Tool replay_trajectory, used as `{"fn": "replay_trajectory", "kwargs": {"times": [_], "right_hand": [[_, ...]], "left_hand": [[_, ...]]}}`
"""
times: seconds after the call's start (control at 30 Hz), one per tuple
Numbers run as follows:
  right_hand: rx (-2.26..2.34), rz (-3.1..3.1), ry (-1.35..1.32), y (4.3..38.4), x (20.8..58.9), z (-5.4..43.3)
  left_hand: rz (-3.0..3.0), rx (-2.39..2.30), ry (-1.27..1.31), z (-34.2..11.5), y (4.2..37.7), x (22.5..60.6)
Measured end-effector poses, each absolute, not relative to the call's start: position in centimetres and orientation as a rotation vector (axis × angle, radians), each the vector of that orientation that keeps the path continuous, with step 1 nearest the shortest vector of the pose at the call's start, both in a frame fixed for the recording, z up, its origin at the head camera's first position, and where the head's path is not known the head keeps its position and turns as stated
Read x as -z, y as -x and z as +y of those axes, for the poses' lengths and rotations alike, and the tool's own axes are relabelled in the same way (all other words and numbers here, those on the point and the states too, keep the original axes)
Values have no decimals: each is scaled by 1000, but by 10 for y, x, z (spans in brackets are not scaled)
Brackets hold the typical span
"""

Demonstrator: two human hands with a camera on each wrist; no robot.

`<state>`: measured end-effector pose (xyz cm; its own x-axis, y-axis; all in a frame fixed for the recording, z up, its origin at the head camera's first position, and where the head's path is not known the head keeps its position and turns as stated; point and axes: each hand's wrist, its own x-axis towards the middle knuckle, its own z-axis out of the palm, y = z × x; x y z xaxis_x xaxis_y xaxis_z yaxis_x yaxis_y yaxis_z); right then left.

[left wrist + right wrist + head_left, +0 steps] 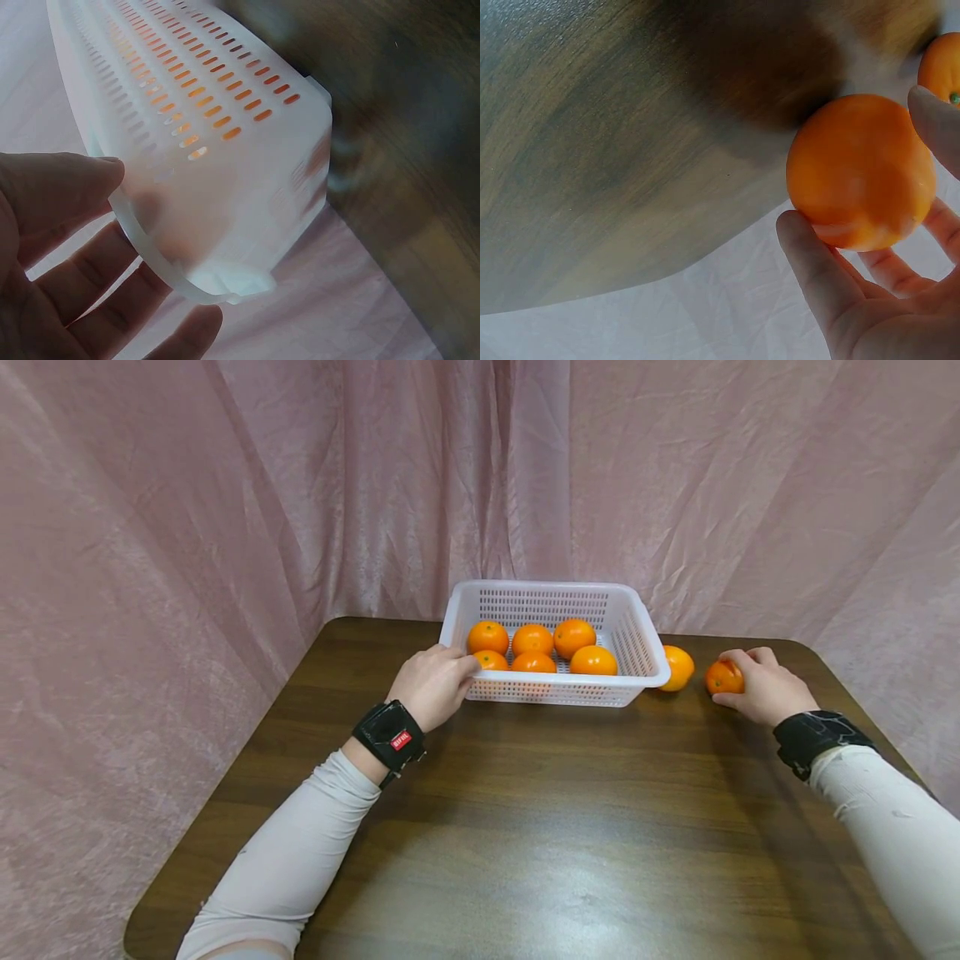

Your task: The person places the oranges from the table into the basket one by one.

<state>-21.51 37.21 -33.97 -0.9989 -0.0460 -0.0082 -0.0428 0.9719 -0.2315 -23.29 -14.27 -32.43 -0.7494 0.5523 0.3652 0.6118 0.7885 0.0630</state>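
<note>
A white slotted plastic basket stands at the far side of the table with several oranges inside. My left hand holds its rim at the near left corner. In the left wrist view, the thumb lies against the outer side and the other fingers reach behind the rim. Off to the right, my right hand grips an orange at table level. The right wrist view has that orange between thumb and fingers. Another orange sits beside the basket's right end, partly hidden by it.
The brown wooden table has rounded corners. Pink curtains hang behind it and along both sides, close to its far edge. Black bands circle both wrists over pale sleeves.
</note>
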Motion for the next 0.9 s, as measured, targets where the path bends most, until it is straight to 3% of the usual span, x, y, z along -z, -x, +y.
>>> {"fn": "replay_trajectory", "kwargs": {"times": [0.9], "right_hand": [[367, 3094, 34, 214, 344, 378]], "left_hand": [[-2651, 266, 896, -142, 234, 324]]}}
